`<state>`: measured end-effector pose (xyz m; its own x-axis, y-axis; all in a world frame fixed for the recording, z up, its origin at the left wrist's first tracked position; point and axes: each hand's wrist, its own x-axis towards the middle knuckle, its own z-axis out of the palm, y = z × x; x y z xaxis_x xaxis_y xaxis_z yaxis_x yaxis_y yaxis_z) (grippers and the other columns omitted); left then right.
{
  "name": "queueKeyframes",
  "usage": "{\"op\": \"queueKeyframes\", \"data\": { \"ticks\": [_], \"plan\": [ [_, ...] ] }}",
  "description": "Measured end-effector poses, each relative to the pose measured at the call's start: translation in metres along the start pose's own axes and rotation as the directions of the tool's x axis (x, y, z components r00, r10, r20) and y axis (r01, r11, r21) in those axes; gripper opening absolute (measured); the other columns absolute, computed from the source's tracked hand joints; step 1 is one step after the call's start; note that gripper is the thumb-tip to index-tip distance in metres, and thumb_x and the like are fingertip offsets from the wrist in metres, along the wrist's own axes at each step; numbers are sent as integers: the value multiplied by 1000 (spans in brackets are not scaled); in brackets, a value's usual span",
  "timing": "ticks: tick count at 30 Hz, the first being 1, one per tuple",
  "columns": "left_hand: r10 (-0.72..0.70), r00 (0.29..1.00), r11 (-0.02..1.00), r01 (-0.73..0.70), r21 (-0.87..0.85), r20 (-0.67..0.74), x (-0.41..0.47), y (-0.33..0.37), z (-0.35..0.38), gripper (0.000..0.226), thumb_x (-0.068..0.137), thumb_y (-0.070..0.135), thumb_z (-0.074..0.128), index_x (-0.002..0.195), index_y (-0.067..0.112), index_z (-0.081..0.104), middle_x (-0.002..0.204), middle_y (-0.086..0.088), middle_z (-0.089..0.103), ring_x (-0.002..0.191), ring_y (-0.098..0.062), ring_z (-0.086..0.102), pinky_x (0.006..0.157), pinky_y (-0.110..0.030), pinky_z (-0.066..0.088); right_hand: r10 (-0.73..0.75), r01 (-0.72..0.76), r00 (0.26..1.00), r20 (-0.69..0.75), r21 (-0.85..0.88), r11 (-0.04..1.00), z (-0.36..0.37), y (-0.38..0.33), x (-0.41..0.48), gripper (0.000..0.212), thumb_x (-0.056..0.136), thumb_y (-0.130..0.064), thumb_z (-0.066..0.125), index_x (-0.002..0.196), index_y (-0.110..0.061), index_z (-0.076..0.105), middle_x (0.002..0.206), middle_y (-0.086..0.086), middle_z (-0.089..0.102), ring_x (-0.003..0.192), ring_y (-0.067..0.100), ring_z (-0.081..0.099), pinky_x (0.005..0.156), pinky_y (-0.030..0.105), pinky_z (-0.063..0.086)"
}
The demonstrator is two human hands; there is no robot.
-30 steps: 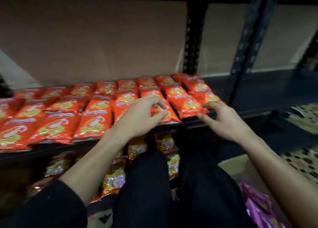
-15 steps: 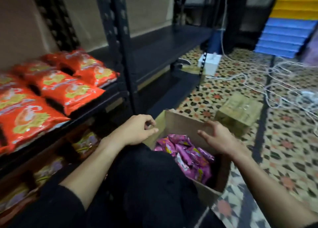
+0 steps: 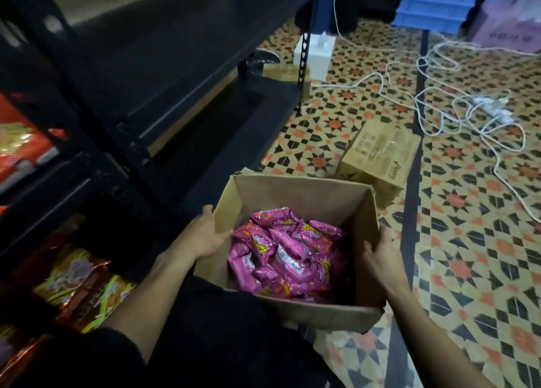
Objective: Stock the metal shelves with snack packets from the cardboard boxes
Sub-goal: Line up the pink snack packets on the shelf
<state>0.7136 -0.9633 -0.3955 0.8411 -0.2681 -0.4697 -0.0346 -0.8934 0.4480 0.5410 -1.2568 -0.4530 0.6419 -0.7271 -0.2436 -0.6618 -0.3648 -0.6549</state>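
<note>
Bracing the open cardboard box (image 3: 304, 194) from both sides, the left hand (image 3: 209, 236) and right hand (image 3: 380, 255) each grip a wall at its rim, likely to shift it. Pink snack packets (image 3: 287, 253) lie heaped inside. It sits on the tiled floor (image 3: 468, 241) just beside the metal shelves (image 3: 175, 50); a closed box (image 3: 380, 153) stands near its far corner.

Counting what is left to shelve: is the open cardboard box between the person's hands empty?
No, the open box holds a heap of pink snack packets.
</note>
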Motion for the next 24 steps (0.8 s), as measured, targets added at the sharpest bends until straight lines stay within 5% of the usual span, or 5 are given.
{"op": "queueKeyframes", "data": {
  "ticks": [6, 16, 24],
  "plan": [
    [-78, 997, 997, 78, 1, 4, 52, -27, 18, 28, 97, 15, 53, 122, 5, 46, 119, -22, 62, 108, -37, 61, 83, -36, 48, 3, -4, 999, -34, -33, 999, 15, -20, 48, 30, 101, -16, 47, 131, -16, 52, 114, 16, 68, 94, 36, 66, 85, 47, 54],
    [-171, 984, 985, 173, 27, -56, 87, -20, 9, 30, 97, 20, 52, 119, 4, 63, 114, -29, 64, 105, -47, 59, 84, -43, 48, 52, -55, 996, -79, -39, 998, 29, -60, 78, 30, 99, -7, 49, 125, -9, 62, 117, 17, 69, 106, 36, 65, 93, 48, 52],
    [-220, 975, 975, 220, -1, -17, 36, 29, -59, 29, 94, 17, 55, 118, 5, 65, 112, -30, 64, 104, -47, 60, 84, -42, 48, 146, -147, 989, -18, -32, 989, -53, -105, 43, 28, 98, -9, 50, 121, -15, 65, 112, 10, 71, 101, 29, 67, 90, 44, 54]
  ]
}}
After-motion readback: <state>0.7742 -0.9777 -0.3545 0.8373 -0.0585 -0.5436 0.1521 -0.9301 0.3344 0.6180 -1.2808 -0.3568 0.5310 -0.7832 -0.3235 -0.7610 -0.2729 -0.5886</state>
